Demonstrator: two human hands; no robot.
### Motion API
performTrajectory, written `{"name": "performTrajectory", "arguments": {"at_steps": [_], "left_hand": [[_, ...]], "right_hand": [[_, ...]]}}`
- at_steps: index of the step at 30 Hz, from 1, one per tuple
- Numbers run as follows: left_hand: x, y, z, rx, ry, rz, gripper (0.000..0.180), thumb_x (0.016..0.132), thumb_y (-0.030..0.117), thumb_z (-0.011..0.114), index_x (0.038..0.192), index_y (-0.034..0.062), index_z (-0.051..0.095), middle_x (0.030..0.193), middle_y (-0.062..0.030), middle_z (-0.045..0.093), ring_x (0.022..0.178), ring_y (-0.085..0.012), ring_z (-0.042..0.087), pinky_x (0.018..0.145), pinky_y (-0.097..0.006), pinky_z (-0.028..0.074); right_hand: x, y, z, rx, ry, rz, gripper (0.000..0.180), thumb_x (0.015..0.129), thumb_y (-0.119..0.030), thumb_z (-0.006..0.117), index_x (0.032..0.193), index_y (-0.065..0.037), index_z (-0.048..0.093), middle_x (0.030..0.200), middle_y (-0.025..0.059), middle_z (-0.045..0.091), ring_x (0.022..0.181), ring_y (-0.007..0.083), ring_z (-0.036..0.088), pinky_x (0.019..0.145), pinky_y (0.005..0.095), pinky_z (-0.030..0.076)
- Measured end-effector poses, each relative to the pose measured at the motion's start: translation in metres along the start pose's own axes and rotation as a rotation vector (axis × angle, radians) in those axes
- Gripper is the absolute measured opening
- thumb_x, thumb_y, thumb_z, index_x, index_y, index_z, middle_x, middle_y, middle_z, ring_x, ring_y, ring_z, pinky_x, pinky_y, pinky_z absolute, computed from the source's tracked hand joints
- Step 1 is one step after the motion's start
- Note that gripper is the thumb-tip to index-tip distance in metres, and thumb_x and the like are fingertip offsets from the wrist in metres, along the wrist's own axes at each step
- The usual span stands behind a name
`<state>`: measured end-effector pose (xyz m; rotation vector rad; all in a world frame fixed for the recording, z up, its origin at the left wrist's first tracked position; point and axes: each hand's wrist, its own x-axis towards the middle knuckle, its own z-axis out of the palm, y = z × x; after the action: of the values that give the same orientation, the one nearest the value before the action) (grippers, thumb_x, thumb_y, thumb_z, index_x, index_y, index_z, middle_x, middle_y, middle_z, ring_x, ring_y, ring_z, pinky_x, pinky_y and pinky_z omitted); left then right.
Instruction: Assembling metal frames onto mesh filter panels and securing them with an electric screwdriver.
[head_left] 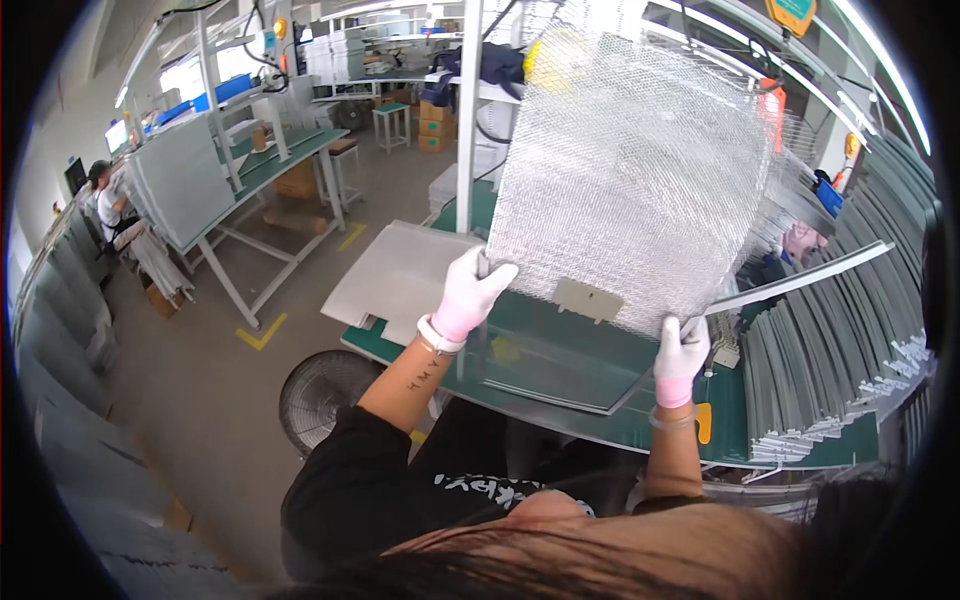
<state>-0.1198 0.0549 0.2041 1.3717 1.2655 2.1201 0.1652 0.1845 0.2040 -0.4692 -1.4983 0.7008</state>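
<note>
A large silvery metal mesh sheet (630, 170) is held up, tilted, over the green worktable (470, 375). My left hand (472, 292), in a white glove with a pink cuff, is closed on its lower left corner. At the lower right corner my right hand (682, 352), gloved the same way, pinches the edge. A beige notched plate (588, 300) shows at the mesh's lower edge; whether it lies on or behind the mesh I cannot tell. Beneath, a thin rectangular frame (545, 392) rests on the table. Left of it lies a grey flat panel (395, 280).
Stacked grey frames (835, 340) fill the right side, with a pale bar (800, 278) across them. A yellow-orange piece (704, 423) is by my right wrist. A round fan (322, 402) stands at the left. One person (112, 205) is far left, another (800, 243) partly hidden at right.
</note>
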Motion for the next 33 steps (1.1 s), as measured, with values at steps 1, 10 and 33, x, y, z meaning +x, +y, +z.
{"name": "performTrajectory", "arguments": {"at_steps": [1,10,33], "left_hand": [[-0.003,-0.003,0.006,-0.012,-0.015,-0.001,0.019,0.088,0.008,0.068,0.104,-0.0018,0.062,0.089,0.0027,0.063,0.076,-0.0035,0.051,0.068,-0.022,0.045],[-0.067,-0.080,0.001,0.303,-0.001,-0.056,0.028,0.086,0.008,0.065,0.111,-0.0026,0.061,0.091,-0.0059,0.067,0.083,-0.0113,0.061,0.075,-0.029,0.050],[-0.044,-0.056,-0.013,-0.132,-0.102,-0.083,0.032,0.092,0.004,0.059,0.123,-0.0024,0.054,0.112,-0.0020,0.061,0.092,-0.0072,0.054,0.082,-0.023,0.044]], "right_hand": [[-0.005,0.006,-0.005,-0.105,0.005,0.026,0.014,0.086,0.000,0.062,0.081,-0.004,0.049,0.074,-0.0037,0.043,0.069,0.0064,0.038,0.062,0.0231,0.038],[-0.066,0.061,-0.026,-0.090,-0.156,0.186,0.024,0.087,0.000,0.055,0.111,0.003,0.058,0.097,0.0054,0.065,0.087,0.0106,0.059,0.079,0.0269,0.048],[-0.034,0.010,-0.019,-0.073,-0.120,0.118,0.025,0.090,-0.005,0.054,0.114,0.004,0.058,0.106,0.0085,0.063,0.097,0.0167,0.058,0.090,0.0304,0.044]]}}
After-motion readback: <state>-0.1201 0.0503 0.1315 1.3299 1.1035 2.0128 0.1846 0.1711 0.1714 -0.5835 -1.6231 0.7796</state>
